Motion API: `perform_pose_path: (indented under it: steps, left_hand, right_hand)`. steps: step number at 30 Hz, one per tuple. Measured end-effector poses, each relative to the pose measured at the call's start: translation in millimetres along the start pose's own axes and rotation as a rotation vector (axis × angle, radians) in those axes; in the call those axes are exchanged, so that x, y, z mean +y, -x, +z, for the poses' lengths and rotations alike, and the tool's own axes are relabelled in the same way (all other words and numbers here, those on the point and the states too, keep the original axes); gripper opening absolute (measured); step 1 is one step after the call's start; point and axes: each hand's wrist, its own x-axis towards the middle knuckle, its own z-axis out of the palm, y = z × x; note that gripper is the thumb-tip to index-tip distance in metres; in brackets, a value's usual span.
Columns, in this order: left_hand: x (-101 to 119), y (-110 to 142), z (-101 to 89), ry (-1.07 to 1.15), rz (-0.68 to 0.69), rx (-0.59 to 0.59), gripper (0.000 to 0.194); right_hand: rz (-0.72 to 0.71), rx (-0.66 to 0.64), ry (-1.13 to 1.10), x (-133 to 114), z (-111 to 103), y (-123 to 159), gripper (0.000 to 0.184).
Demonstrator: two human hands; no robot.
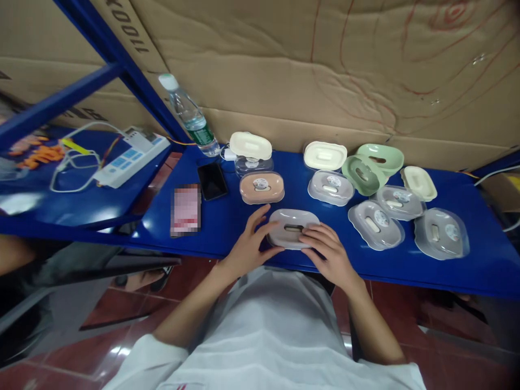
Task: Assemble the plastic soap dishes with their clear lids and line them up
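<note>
A grey oval soap dish (280,230) with a slot in its middle is in front of me near the table's front edge. My left hand (252,244) is at its left end, fingers spread apart and the thumb by the near rim. On the right end, my right hand (328,252) grips the dish, its fingers over the rim and its thumb at the front side. Just behind is a pinkish-tan dish (262,187) with a round sticker under a clear cover. A cream dish (251,146) rests on a clear cover (254,166) farther back.
Grey dishes with clear lids (377,225) stand to the right, near green trays (382,158) and cream dishes (325,156). On the left are a phone (212,181), a pink blurred item (186,210), a water bottle (193,122) and a power strip (132,162). Cardboard (252,65) walls the back.
</note>
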Motion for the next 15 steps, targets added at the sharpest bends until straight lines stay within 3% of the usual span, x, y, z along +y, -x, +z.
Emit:
perform_pose_path:
  steps: [2, 5, 11, 15]
  left_hand:
    - [0, -1, 3.5, 0.100, -0.098, -0.067, 0.096]
    - [1, 0, 6.4, 0.166, -0.180, -0.172, 0.097]
    - [0, 6, 7.6, 0.230, -0.255, -0.136, 0.093]
    - [-2, 7, 6.9, 0.435, -0.282, -0.109, 0.097]
  right_hand:
    - [0.025, 0.008, -0.035, 1, 0, 1, 0.032]
    - [0.038, 0.039, -0.080, 2, -1, 1, 0.029]
    - [0.046, 0.081, -0.131, -4, -4, -4, 0.023]
    - [0.094, 0.163, -0.144, -15, -5, -14, 0.013]
